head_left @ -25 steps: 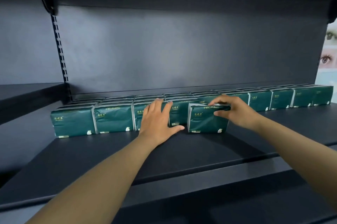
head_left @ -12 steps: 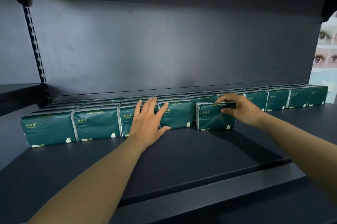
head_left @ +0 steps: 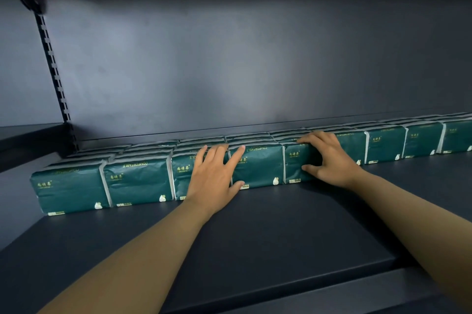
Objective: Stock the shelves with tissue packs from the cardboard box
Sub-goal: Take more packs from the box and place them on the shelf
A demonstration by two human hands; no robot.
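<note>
Shelf of dark grey metal carries a row of dark green plastic-wrapped tissue packs standing on edge, faces forward, with further packs lined up behind them toward the grey back panel. The row runs from the left part of the shelf to the right edge of the view; neighbouring packs touch side to side. Each face bears gold lettering and a small white emblem at the lower corner.

The left hand lies flat against the fronts of two adjoining packs, fingers straight and spread, thumb low near the shelf surface, gripping nothing. The right hand holds the next pack to the right: fingers curled over its top edge, thumb pressed on its front face. That pack stands in line with the row, touching its neighbours.

A slotted upright rail runs up the left side of the back panel. The cardboard box is out of view.
</note>
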